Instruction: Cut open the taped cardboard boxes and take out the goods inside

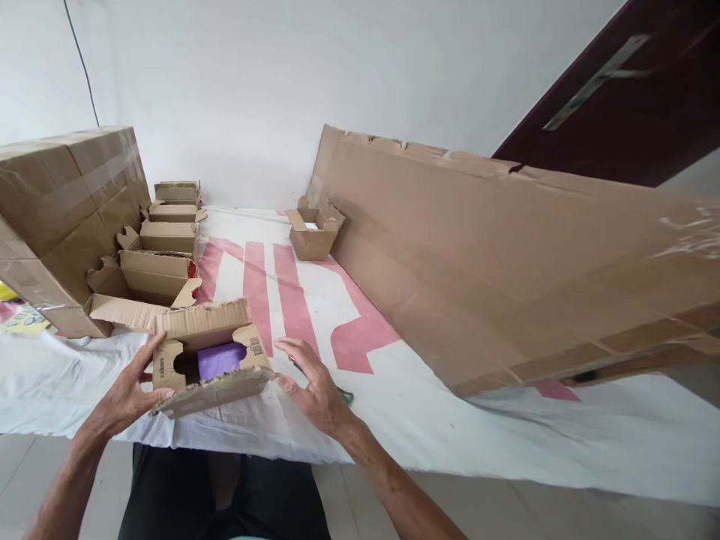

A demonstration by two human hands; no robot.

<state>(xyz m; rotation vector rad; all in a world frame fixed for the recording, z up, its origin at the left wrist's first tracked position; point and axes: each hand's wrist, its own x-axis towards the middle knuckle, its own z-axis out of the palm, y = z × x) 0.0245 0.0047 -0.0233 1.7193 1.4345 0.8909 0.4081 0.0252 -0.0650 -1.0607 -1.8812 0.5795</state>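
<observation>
A small cardboard box (212,397) with its flaps up stands near the front edge of the table. Something flat and purple (222,361) lies inside it. My left hand (130,390) grips the box's left side, thumb in front and fingers behind. At the box's right end my right hand (312,386) has its fingers apart. Its thumb is close to the corner of the front flap; whether it touches, I cannot tell. A green loop-shaped thing (346,395) lies partly hidden behind my right hand.
Several open cardboard boxes (151,281) line up along a large taped carton (73,202) at left. Another small box (313,244) with something white inside stands against a big leaning cardboard panel (478,262). A white cloth with pink shapes (295,292) covers the table.
</observation>
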